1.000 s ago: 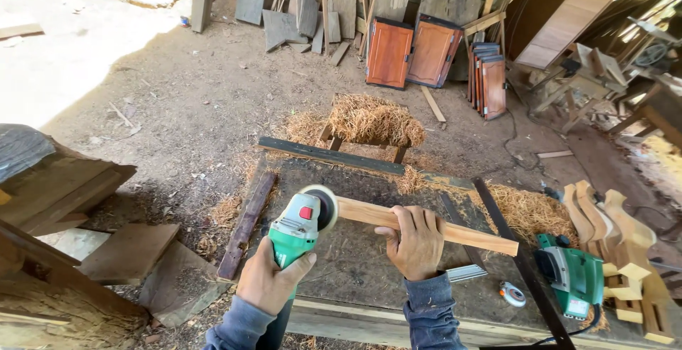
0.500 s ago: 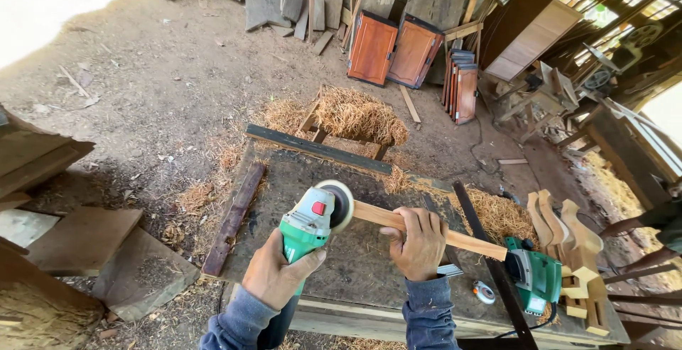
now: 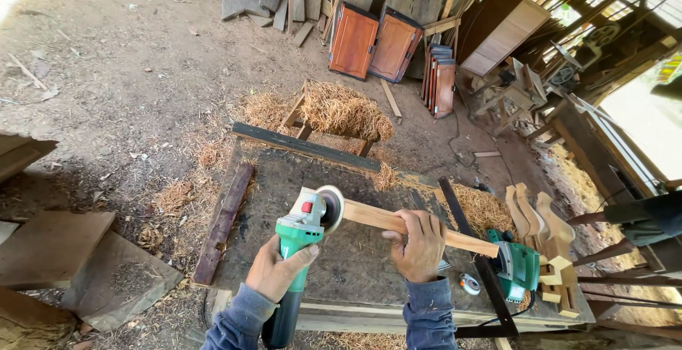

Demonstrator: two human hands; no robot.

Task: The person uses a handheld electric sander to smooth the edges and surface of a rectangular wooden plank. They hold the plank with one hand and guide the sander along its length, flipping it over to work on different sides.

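Your left hand (image 3: pixel 278 273) is closed around the body of the green angle grinder (image 3: pixel 297 240), fingers wrapped fully, thumb lying along the side, and the dark handle end goes down toward 6 o'clock past your sleeve. The round sanding disc (image 3: pixel 332 208) at the tool's head touches the near end of the wooden strip (image 3: pixel 398 223). Your right hand (image 3: pixel 417 245) grips this strip from above near its middle, fingers curled over the top edge, so the strip is held above the workbench (image 3: pixel 284 179) and runs from the disc toward 3 o'clock, a little downward. Its far end is just beside the green electric planer (image 3: pixel 517 270), which sits at the bench's right edge. A small tape measure (image 3: pixel 468 284) lies near your right sleeve at about 4 o'clock from the hand. At 3 o'clock of the planer stand several curved wooden pieces (image 3: pixel 536 219). At 12 o'clock, behind the bench, a low stool is covered with wood shavings (image 3: pixel 346 111), and farther away two orange cabinet doors (image 3: pixel 373 41) lean against boards. At the right edge another person's sleeve (image 3: pixel 646 219) appears.
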